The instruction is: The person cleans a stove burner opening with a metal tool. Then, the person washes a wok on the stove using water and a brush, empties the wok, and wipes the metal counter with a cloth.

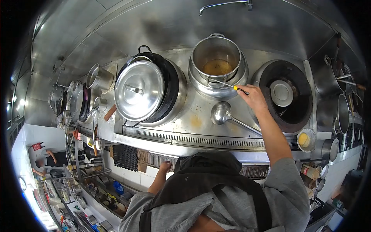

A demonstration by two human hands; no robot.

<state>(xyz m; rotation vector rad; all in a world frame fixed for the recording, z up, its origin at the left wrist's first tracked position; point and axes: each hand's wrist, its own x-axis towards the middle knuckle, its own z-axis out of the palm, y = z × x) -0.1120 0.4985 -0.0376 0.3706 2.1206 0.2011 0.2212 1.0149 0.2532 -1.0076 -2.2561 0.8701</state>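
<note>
My right hand point(254, 97) is closed round the yellow and black handle of a thin metal tool point(228, 84). The tool's shaft reaches left to the near rim of a deep steel pot point(216, 50), which holds some brownish-yellow liquid point(217, 67) at its bottom. A large ladle point(221, 113) lies on the steel stove top just below the pot, its handle passing under my right forearm. Down at the stove's front edge is my left hand point(165, 166), with its fingers curled; whether anything is in them is too small to tell.
A lidded pan point(139, 91) sits on the left burner. On the right burner point(303, 104) rests a round metal piece point(281, 93). A small bowl with yellow contents point(306, 140) stands at the right front corner. Another person point(58, 158) is far left.
</note>
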